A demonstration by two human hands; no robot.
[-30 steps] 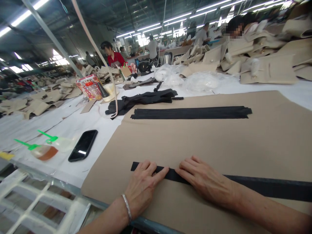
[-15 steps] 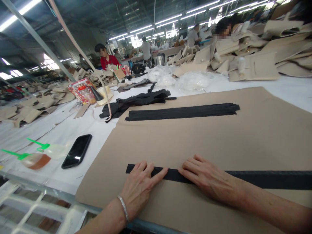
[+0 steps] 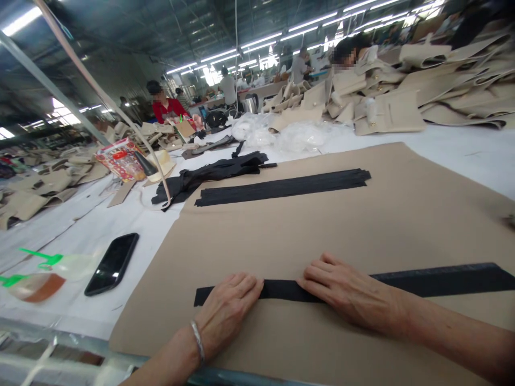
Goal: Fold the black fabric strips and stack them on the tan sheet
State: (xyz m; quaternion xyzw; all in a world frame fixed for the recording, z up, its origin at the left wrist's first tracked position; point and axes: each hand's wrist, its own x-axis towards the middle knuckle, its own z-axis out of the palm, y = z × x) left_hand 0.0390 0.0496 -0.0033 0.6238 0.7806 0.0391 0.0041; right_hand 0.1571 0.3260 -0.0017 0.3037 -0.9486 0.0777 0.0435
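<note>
A long black strip [image 3: 281, 290] lies across the tan sheet [image 3: 257, 230] near the front edge. My left hand [image 3: 233, 300], with a silver bracelet at the wrist, rests near the strip's left end, its fingers pressed together on it. To the right, my right hand [image 3: 341, 287] has its fingers together, their tips on the same strip. A short stretch of strip shows between the two hands; its right part runs out past my right forearm. Farther back on the sheet lies a flat stack of black strips [image 3: 281, 187].
Left of the sheet are a black phone [image 3: 111, 264] and two bottles with green tips [image 3: 40, 287]. Behind lie a black fabric heap [image 3: 217, 171], a patterned box [image 3: 120, 160], clear plastic [image 3: 298, 136] and piled beige pieces [image 3: 386, 107]. People are in the background.
The camera view has shifted, moving the background left. My left hand's index finger, stretched out before, is now drawn in beside the others. My right hand stays on the strip.
</note>
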